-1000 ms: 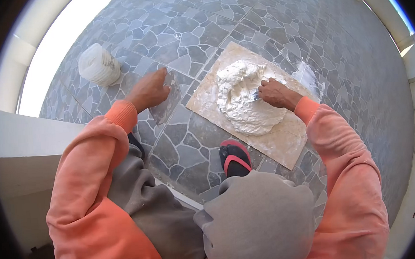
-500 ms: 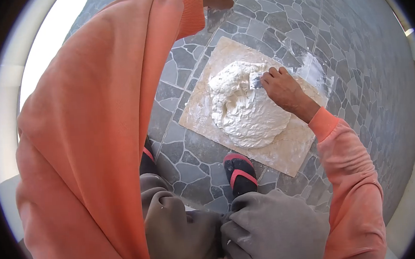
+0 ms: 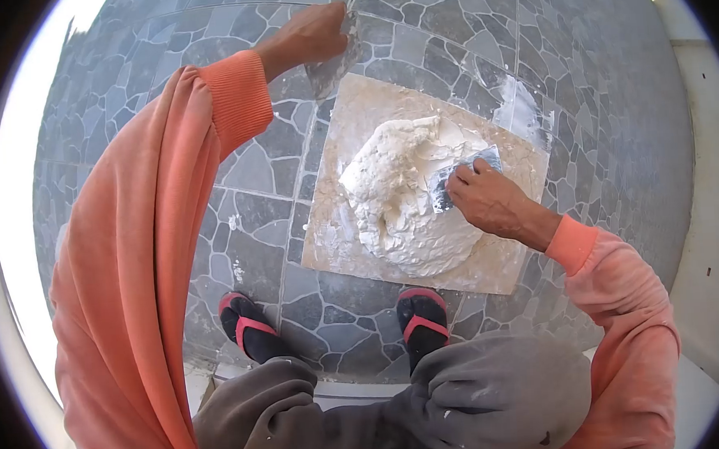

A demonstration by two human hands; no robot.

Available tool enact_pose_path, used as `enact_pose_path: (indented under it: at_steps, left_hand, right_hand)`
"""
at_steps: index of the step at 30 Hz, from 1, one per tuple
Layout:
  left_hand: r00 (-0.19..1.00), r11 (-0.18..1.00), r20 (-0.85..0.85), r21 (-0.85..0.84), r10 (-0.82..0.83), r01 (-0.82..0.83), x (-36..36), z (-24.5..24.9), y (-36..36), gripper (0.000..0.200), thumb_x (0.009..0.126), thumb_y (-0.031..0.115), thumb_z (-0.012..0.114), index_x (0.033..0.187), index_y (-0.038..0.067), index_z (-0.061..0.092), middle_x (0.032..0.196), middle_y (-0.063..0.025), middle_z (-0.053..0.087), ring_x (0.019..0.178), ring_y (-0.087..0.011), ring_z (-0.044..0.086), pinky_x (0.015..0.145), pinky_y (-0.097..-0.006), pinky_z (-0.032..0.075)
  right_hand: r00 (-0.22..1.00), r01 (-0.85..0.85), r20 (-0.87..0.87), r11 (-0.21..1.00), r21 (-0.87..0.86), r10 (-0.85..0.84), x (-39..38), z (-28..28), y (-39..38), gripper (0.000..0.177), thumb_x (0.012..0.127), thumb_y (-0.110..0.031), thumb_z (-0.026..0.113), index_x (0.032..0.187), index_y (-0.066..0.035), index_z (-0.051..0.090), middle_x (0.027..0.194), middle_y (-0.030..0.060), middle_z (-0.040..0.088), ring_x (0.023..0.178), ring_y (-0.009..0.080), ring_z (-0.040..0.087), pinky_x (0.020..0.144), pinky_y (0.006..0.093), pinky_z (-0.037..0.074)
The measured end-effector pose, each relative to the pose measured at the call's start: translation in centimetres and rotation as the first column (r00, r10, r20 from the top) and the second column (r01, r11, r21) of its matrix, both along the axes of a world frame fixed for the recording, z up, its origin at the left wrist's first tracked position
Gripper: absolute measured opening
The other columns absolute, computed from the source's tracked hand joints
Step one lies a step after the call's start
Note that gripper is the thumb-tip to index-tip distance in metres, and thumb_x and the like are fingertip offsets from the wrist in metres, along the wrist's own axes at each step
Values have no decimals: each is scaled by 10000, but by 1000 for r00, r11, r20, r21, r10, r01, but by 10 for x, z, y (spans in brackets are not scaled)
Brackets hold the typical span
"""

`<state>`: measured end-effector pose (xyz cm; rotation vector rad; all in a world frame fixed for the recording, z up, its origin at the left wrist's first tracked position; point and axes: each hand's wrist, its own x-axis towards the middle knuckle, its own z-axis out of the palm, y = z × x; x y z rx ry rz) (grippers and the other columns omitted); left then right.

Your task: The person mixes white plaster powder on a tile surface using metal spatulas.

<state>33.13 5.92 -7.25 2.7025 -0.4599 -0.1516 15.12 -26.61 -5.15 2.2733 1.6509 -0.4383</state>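
A large mound of wet white plaster-like paste point(image 3: 410, 238) sits on a square tan board point(image 3: 328, 255) smeared with white. My right hand point(image 3: 494, 200) is closed on a flat metal scraper point(image 3: 441, 193), whose wide blade rests against the upper right of the mound and carries white residue. Off the board's upper left corner, my left hand point(image 3: 307, 38) is closed around another flat grey scraper point(image 3: 330, 74), held above the floor. Its handle is hidden by my fingers.
Grey stone-patterned tiles point(image 3: 249, 169) make up the floor. A white smear point(image 3: 521, 112) marks the tiles beyond the board's upper right corner. My feet in red-strapped sandals point(image 3: 423, 323) stand at the board's near edge. A pale wall point(image 3: 704, 203) rises at the right.
The view has shifted, showing more of my left arm and both feet. My left hand now shows its scraper. The right scraper has turned and moved down over the mound, where a smoothed patch shows.
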Motion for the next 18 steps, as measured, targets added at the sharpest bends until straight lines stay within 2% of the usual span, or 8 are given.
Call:
enact_pose_path:
  at_steps: [2, 5, 8, 10, 13, 15, 16, 18]
  left_hand:
    - [998, 999, -59, -43, 4, -6, -13, -2, 8, 416, 856, 170, 605, 1201, -47, 524, 1005, -268, 657, 887, -408, 659, 803, -455, 518]
    - [995, 998, -103, -69, -3, -4, -28, -4, 28, 386, 849, 161, 592, 1166, -51, 530, 1003, -290, 645, 914, -424, 641, 808, -473, 499]
    - [993, 992, -115, -126, -29, 14, -45, -7, 46, 353, 831, 150, 579, 1111, -60, 535, 987, -324, 625, 943, -463, 607, 810, -505, 471]
    - [998, 988, -19, -145, -58, 55, -54, -13, 59, 367, 834, 145, 589, 1135, -55, 526, 976, -321, 629, 930, -467, 610, 804, -508, 470]
    - [982, 991, -175, -122, -70, 49, -72, 3, 63, 374, 833, 138, 604, 1140, -59, 524, 975, -320, 628, 927, -467, 610, 806, -503, 469]
    - [981, 989, -172, -132, -88, 66, -80, 0, 58, 372, 836, 146, 608, 1136, -59, 526, 950, -310, 634, 907, -467, 613, 802, -497, 470]
    - [981, 988, -172, -135, -94, 71, -87, 0, 55, 372, 838, 150, 610, 1133, -60, 526, 938, -306, 637, 897, -467, 615, 799, -494, 470]
    - [973, 982, -200, -168, -116, 83, -96, 3, 41, 376, 839, 157, 617, 1127, -67, 525, 947, -304, 638, 900, -461, 621, 800, -490, 471]
  right_hand:
    - [999, 37, 25, 999, 38, -38, 6, 37, 17, 172, 834, -137, 557, 877, -14, 671, 952, 100, 582, 958, 227, 523, 793, 347, 426]
    - [995, 6, 103, 996, 89, -15, -4, 24, 31, 177, 837, -137, 555, 850, -13, 679, 922, 101, 585, 943, 224, 525, 792, 349, 416]
    - [998, -34, -51, 999, -40, 32, -11, -3, 11, 180, 841, -139, 549, 827, -20, 683, 897, 94, 589, 933, 220, 526, 792, 342, 407]
    - [999, 20, -34, 996, -91, -23, -5, 23, 23, 175, 843, -139, 547, 828, -28, 681, 897, 87, 591, 932, 220, 526, 800, 343, 408]
    - [995, 103, 8, 993, -62, -103, -22, 30, 35, 168, 845, -142, 550, 826, -38, 681, 907, 74, 598, 935, 212, 529, 807, 342, 418]
    - [990, 138, -3, 990, -12, -138, -35, 14, 34, 159, 843, -140, 554, 831, -43, 679, 915, 71, 599, 939, 207, 530, 809, 342, 423]
    - [989, 145, -18, 985, -97, -147, -41, 15, 32, 173, 858, -121, 533, 931, -25, 658, 987, 66, 577, 978, 211, 522, 826, 342, 415]
    - [967, 252, 45, 966, -56, -250, -41, 26, 24, 154, 849, -123, 544, 900, -35, 660, 944, 73, 587, 981, 212, 528, 822, 340, 426]
